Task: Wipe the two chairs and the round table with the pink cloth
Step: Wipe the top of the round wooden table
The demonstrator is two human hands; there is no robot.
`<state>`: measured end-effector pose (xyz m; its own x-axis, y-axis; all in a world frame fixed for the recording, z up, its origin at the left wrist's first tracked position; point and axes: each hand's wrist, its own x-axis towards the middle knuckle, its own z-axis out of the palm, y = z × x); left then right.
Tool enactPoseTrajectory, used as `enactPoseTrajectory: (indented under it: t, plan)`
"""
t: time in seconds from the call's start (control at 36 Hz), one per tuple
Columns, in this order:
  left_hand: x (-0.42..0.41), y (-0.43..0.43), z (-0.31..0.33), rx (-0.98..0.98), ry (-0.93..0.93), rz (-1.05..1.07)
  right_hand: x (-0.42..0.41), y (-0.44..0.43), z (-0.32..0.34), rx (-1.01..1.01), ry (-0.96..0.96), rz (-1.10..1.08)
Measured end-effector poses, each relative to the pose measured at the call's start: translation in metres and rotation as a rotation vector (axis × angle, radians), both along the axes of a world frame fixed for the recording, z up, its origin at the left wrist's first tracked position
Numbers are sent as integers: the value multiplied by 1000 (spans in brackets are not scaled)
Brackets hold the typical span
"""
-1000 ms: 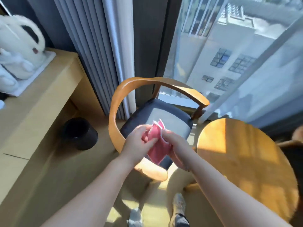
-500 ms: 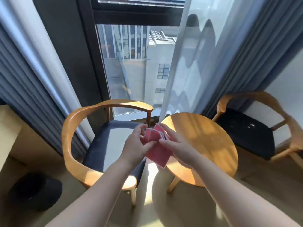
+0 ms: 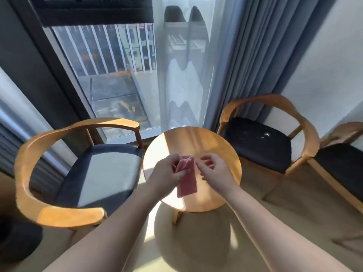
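Observation:
A small pink cloth point(image 3: 187, 181) hangs folded in a narrow strip above the round wooden table point(image 3: 216, 146). My left hand point(image 3: 167, 173) grips its upper left part, thumb over the front. My right hand point(image 3: 216, 171) has curled fingers that pinch the cloth's upper right edge. One wooden armchair with a dark seat point(image 3: 102, 173) stands left of the table. A second armchair point(image 3: 255, 142) stands to the right by the curtain, with pale specks on its dark seat.
A floor-to-ceiling window point(image 3: 117, 85) and a sheer curtain lie behind the table. Blue drapes point(image 3: 245, 65) hang at the right. Another dark-seated chair shape point(image 3: 341, 169) shows at the far right edge. A black round bin point(image 3: 15, 244) sits on the floor at the bottom left.
The view swung right from the left chair, so the table is now centred and both chairs show. My hands moved over the table, and the cloth now hangs as a narrow strip.

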<state>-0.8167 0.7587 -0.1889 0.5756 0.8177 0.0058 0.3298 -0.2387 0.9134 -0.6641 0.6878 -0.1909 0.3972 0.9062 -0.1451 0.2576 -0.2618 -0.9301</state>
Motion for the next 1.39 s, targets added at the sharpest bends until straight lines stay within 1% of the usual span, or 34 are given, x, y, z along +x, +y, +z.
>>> enactPoseTrajectory:
  t: [0.08, 0.14, 0.25, 0.28, 0.39, 0.5, 0.58, 0.78, 0.89, 0.92, 1.0, 1.03, 1.06, 1.08, 1.11, 1.17, 1.19, 1.25, 1.31, 1.36, 1.39]
  plan:
    - [44, -26, -5, -27, 5, 31, 34, -22, 2, -4, 189, 85]
    - [68, -41, -4, -37, 4, 7, 55, -33, 2, -18, 235, 119]
    - [103, -62, 1, -112, -92, -52, 92, -46, 0, -15, 269, 168]
    - [109, -63, 1, -117, -91, -47, 100, -47, -1, -6, 266, 182]
    - [131, -54, -10, -36, 1, -16, 130, -47, -3, -7, 292, 222]
    - [157, -46, -17, -77, -8, -10, 154, -37, -13, -28, 287, 168]
    - [172, -38, -22, -86, -6, -12, 173, -26, -23, -57, 240, 100]
    - [193, 8, -44, -56, 181, -73, 229, 16, -24, -88, 202, -109]
    - [204, 41, -44, -32, 254, -80, 263, 42, -19, -70, 29, -160]
    - [206, 51, -44, -54, 310, -124, 270, 48, -18, -68, 8, -154]
    - [208, 76, -45, -113, 608, -411, 287, 64, -8, -46, 12, -104]
    - [210, 82, -46, -147, 648, -445, 291, 69, -4, -34, 37, -75]
    - [214, 85, -46, -168, 633, -425, 294, 75, 1, -21, 56, -37]
    - [220, 88, -45, -171, 564, -350, 299, 81, 4, -13, 73, 4]
    - [227, 92, -44, -149, 476, -230, 302, 87, 8, -16, 88, 56]
    - [242, 102, -46, -31, 335, -27, 307, 99, 13, -34, 111, 168]
    - [250, 107, -46, 19, 294, 11, 311, 105, 15, -49, 116, 215]
    - [265, 115, -44, 66, 247, 2, 319, 117, 19, -69, 141, 283]
    - [280, 119, -42, 98, 259, -39, 329, 125, 21, -67, 207, 334]
    - [294, 119, -48, 109, 288, -17, 340, 133, 18, -48, 179, 390]
    - [299, 119, -53, 94, 300, 26, 346, 137, 17, -41, 148, 415]
